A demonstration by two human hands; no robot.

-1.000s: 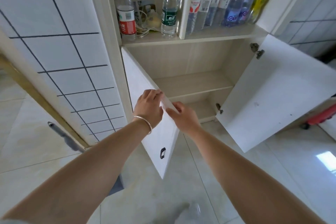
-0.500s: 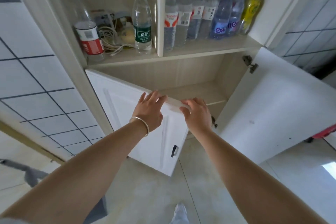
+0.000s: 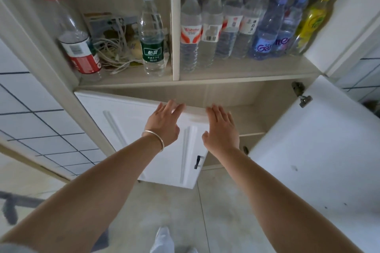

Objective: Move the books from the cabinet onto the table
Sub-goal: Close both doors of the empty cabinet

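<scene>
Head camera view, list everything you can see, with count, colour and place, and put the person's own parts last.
Cabinet: one, pale wood, ahead.
Left door: one, white, nearly shut.
Right door: one, white, wide open.
Lower shelves: bare where visible, no books.
Red-capped bottle: one, upper shelf, left.
Green-label bottle: one, clear, left bay.
Cables: tangle, whitish, between those bottles.
Clear and blue bottles: many, count unclear, right bay.
Yellow bottle: one, far right.
Left hand: flat on left door, bracelet at wrist.
Right hand: flat on door edge.
</scene>
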